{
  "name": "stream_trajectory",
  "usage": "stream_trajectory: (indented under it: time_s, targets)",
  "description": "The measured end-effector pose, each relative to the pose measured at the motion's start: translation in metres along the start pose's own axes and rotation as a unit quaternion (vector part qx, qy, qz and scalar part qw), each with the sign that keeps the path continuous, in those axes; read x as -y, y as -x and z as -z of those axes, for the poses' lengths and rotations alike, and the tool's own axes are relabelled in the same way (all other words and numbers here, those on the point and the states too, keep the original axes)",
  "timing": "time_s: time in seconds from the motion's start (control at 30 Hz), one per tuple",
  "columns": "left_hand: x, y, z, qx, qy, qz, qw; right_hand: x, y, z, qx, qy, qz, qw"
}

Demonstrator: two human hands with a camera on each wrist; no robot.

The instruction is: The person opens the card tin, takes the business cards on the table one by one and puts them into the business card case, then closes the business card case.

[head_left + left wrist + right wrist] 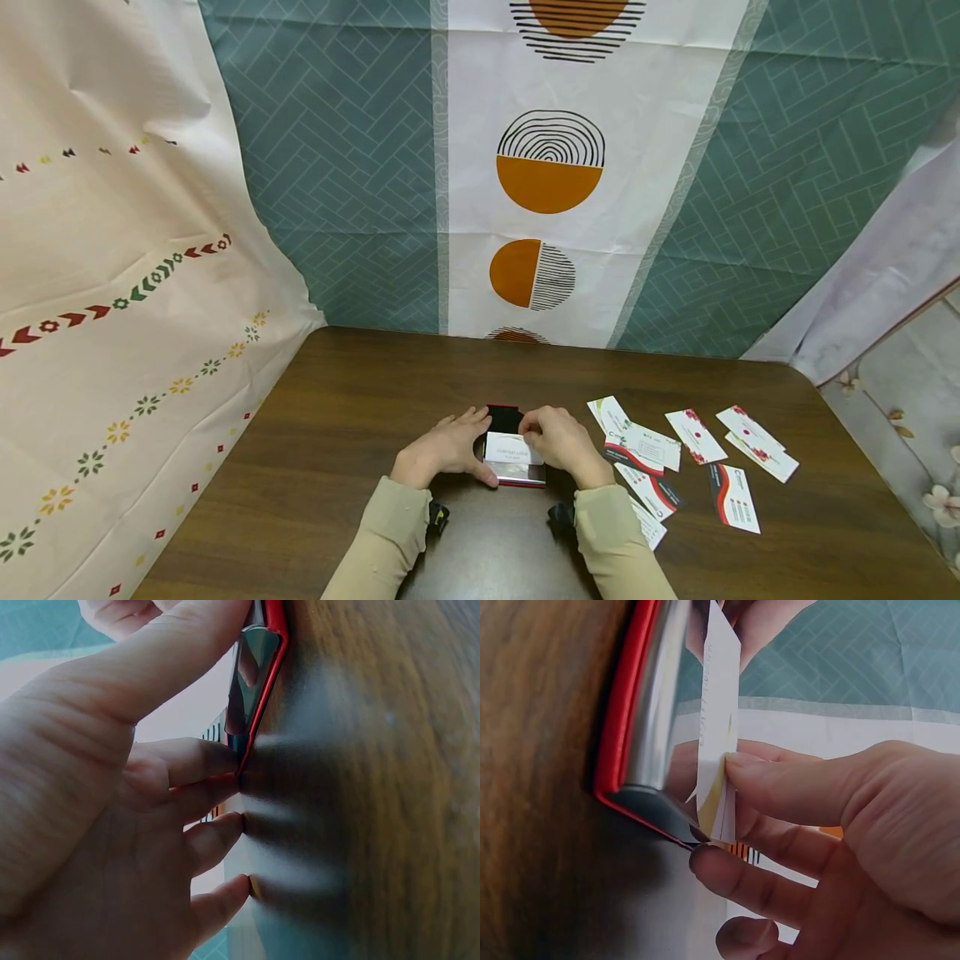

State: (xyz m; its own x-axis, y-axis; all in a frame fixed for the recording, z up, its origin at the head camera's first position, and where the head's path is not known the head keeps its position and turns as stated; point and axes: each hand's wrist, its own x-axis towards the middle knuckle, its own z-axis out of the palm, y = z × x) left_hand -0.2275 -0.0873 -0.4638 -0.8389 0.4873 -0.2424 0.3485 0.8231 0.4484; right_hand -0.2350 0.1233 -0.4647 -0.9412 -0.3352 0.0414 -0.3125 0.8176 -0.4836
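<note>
A business card case (pixel 522 480) lies opened out on the table, with a red edge, a shiny metal tray and a black lid (pixel 504 417) folded back. My left hand (pixel 450 450) holds its left side, thumb at the front corner and fingers along the side; their tips touch the table in the left wrist view. Between thumb and fingers, my right hand (pixel 558 442) pinches the right end of some white business cards (pixel 512 448). Seen from the right wrist, the cards (pixel 718 712) stand tilted over the metal tray (pixel 656 697), their edges slightly fanned.
To the right, several loose business cards lie scattered: red-and-black ones (pixel 738 500) and white ones with red flowers (pixel 696 436), some overlapping. The brown wooden table (pixel 315 467) meets a patterned cloth (pixel 375 250) at the back and a cream cloth (pixel 150 333) on the left.
</note>
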Motion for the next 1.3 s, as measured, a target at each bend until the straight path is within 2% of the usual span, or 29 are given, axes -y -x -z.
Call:
stream_trajectory:
  time_s: [0.9,1.3]
  targets:
    - [0.0003,0.0004,-0.0012,0.006,0.003,0.005,1.0,0.0025,0.0067,0.0013,0.041,-0.009,0.006,0.9991]
    - [-0.0011,0.0006,0.0009,0.003,-0.002,0.006,1.0,0.0047,0.007,0.004,0.047,-0.001,0.001,0.9989]
